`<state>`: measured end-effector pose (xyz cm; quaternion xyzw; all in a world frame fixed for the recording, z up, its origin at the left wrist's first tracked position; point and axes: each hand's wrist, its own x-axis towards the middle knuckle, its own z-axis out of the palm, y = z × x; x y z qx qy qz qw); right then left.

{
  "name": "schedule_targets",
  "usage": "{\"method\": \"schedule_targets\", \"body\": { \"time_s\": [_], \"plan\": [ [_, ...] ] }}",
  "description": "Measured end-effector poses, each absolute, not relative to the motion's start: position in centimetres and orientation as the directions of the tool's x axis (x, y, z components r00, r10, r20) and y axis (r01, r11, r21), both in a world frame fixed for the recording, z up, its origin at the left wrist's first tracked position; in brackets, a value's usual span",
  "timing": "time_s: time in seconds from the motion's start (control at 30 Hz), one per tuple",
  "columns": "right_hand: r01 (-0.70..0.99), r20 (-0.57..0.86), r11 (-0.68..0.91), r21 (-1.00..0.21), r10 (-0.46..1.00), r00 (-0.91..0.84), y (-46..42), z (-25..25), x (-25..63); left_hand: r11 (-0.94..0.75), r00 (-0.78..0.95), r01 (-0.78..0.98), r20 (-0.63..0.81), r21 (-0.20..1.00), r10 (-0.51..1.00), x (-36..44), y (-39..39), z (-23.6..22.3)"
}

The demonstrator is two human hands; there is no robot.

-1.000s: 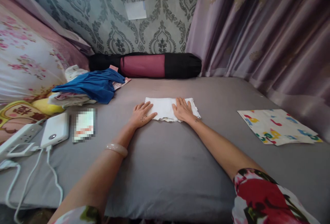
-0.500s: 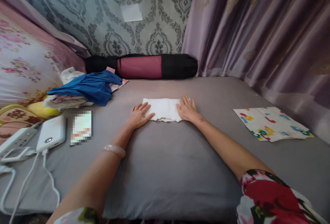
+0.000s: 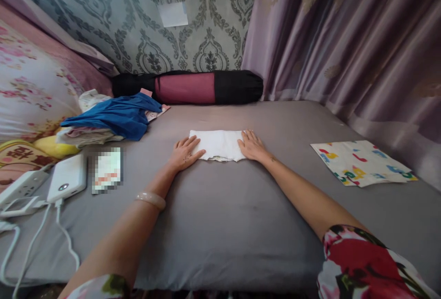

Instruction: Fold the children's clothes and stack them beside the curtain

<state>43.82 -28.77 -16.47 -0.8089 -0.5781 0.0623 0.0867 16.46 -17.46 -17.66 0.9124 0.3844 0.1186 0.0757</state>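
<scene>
A white folded cloth [image 3: 220, 143] lies flat on the grey bed sheet [image 3: 220, 225], its near edge uneven and layered. My left hand [image 3: 186, 152] rests on the cloth's left end, palm down with the fingers spread. On the right end lies my right hand [image 3: 253, 145], also flat with its fingers apart. Neither hand grips the cloth; both touch it from above. What kind of garment or cloth it is, the folds hide.
A folded cloth with colourful prints [image 3: 363, 162] lies at the right. To the left are a heaped blue garment [image 3: 120, 113], a white power bank [image 3: 67, 179] with cables, a power strip [image 3: 24, 186] and a blurred-out card [image 3: 107, 170]. A black and maroon roll [image 3: 186, 87] lies along the wall.
My right hand has shifted slightly outward along the cloth's right end. My left hand stays in place on the cloth. The whole view has drifted a little.
</scene>
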Motion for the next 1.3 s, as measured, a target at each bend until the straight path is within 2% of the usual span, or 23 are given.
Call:
{"method": "schedule_targets", "body": {
  "time_s": [0.1,0.17,0.27,0.33,0.4,0.53,0.77,1.0,1.2,1.3],
  "plan": [
    [0.868,-0.012,-0.327,-0.373,0.937,0.348,-28.4,-15.6,45.0,-0.679,0.68,0.668,0.12,0.305,0.723,16.3,-17.1,-17.4],
    [0.785,0.0,-0.369,-0.498,0.905,0.426,-28.2,-15.0,46.2,-0.643,0.663,0.666,0.095,0.378,0.743,16.3,-16.6,-17.2],
    [0.645,-0.047,-0.478,-0.596,0.823,0.567,-28.4,-14.3,48.3,-0.529,0.53,0.711,0.141,0.464,0.836,16.6,-15.8,-16.7],
    [0.595,-0.125,-0.548,-0.588,0.788,0.603,-28.6,-14.1,49.6,-0.398,0.378,0.788,0.141,0.47,0.915,16.8,-15.3,-16.2],
    [0.581,-0.206,-0.613,-0.536,0.762,0.614,-28.9,-14.1,50.4,-0.252,0.248,0.869,0.065,0.425,0.967,17.1,-14.9,-15.7],
    [0.647,-0.227,-0.649,-0.4,0.754,0.616,-29.2,-13.9,50.7,-0.117,0.154,0.935,-0.084,0.334,0.985,17.5,-14.7,-14.4],
    [0.693,-0.242,-0.649,-0.314,0.761,0.602,-29.2,-12.8,48.5,-0.034,0.107,0.931,-0.184,0.363,0.977,18.9,-14.7,-13.9],
    [0.722,-0.201,-0.598,-0.349,0.8,0.566,-28.6,-12.2,47.5,-0.072,0.144,0.898,-0.136,0.434,0.98,19.6,-14.2,-14.1],
    [0.713,-0.15,-0.591,-0.377,0.799,0.583,-28.5,-11.7,47.6,-0.028,0.103,0.916,-0.166,0.399,0.981,19.7,-14.0,-12.9],
    [0.717,-0.176,-0.582,-0.383,0.809,0.561,-28.6,-11.8,47.5,-0.04,0.104,0.928,-0.152,0.372,0.983,19.8,-13.7,-12.6]
  ]
}}
